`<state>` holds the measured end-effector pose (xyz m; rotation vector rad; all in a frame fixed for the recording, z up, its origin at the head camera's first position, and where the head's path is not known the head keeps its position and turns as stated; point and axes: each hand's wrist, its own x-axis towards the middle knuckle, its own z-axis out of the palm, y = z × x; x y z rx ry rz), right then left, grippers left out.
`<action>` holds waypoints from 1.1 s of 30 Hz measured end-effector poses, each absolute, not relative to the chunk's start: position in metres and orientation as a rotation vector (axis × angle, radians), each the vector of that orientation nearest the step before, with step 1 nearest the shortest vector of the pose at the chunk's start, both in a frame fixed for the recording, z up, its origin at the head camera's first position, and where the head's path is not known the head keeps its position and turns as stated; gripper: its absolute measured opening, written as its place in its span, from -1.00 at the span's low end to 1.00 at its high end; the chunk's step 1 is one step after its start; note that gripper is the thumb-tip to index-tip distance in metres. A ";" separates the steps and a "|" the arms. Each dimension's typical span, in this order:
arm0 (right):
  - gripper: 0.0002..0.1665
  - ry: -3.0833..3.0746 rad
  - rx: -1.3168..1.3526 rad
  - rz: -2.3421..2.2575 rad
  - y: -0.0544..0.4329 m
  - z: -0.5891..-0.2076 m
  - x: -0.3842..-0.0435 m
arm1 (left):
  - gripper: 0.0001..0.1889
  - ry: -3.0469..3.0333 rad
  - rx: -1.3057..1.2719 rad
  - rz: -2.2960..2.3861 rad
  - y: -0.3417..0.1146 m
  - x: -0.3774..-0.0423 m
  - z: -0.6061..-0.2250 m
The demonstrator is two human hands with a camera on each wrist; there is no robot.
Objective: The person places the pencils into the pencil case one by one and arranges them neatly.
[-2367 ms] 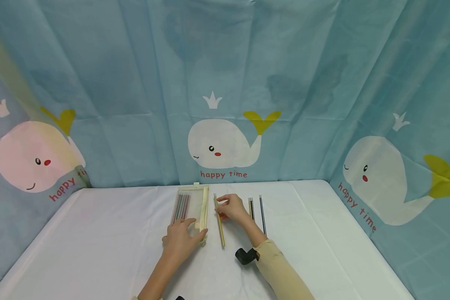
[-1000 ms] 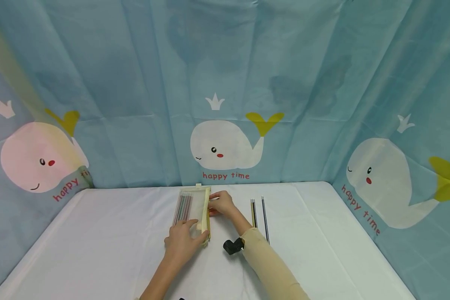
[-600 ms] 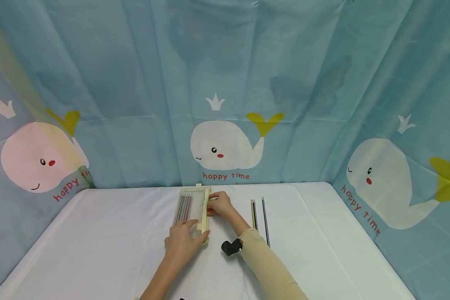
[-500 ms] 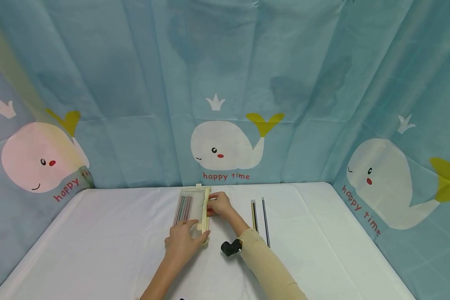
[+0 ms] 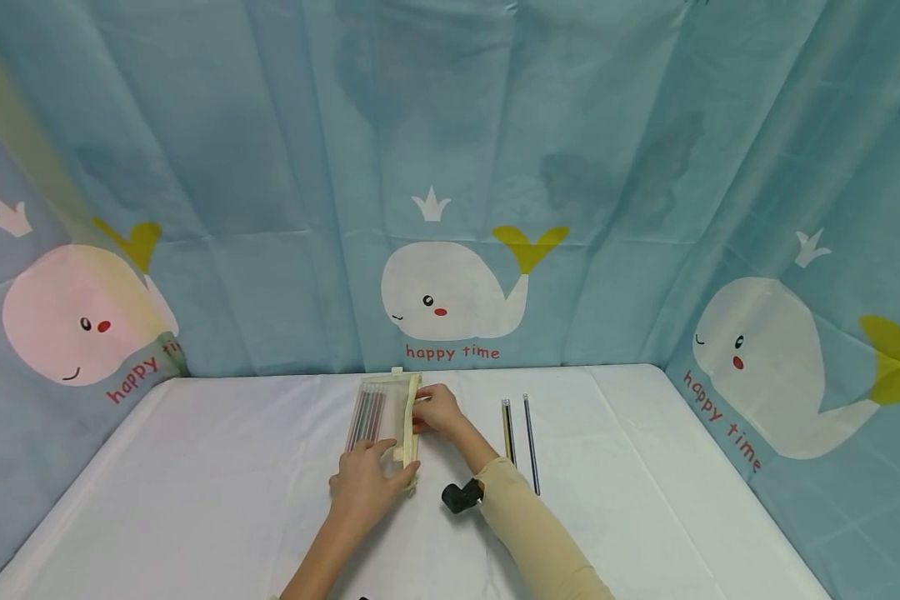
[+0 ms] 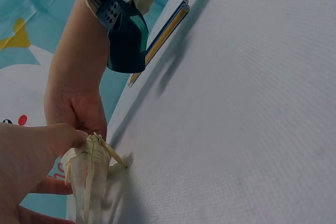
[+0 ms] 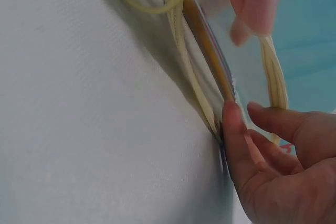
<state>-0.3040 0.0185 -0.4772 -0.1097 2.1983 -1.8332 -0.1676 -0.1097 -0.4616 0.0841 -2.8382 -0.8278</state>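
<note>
A cream mesh pencil case (image 5: pixel 399 400) lies on the table, with several coloured pencils (image 5: pixel 367 414) showing through its left side. My left hand (image 5: pixel 366 483) grips its near end, thumb on the zipped right edge and fingers across the left. In the left wrist view that hand (image 6: pixel 37 156) pinches the case's near end. My right hand (image 5: pixel 438 411) is at the case's open right side. Seen from the right wrist, a yellow pencil (image 7: pixel 207 51) lies inside the opening, its end at the right hand's (image 7: pixel 283 166) fingertips. The right hand partly hides the opening in the head view.
Right of the right forearm lie a yellow and a black pencil (image 5: pixel 508 429) side by side, and a dark blue pencil (image 5: pixel 532 446). A white cloth covers the table (image 5: pixel 217 500). Whale-print blue curtains (image 5: pixel 270 167) enclose its back and sides.
My right hand has moved left to the case with the yellow pencil, which has gone from the table into the opening. Over the last half second both hands stay almost still.
</note>
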 end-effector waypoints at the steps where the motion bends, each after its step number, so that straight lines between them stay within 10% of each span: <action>1: -0.59 2.188 -0.118 -1.841 0.019 -0.477 -0.304 | -0.43 -2.838 0.083 -0.826 -0.110 -0.168 -0.462; 33: -0.60 2.270 -0.260 -1.847 0.072 -0.474 -0.271 | -0.44 -2.834 0.082 -0.821 -0.109 -0.167 -0.465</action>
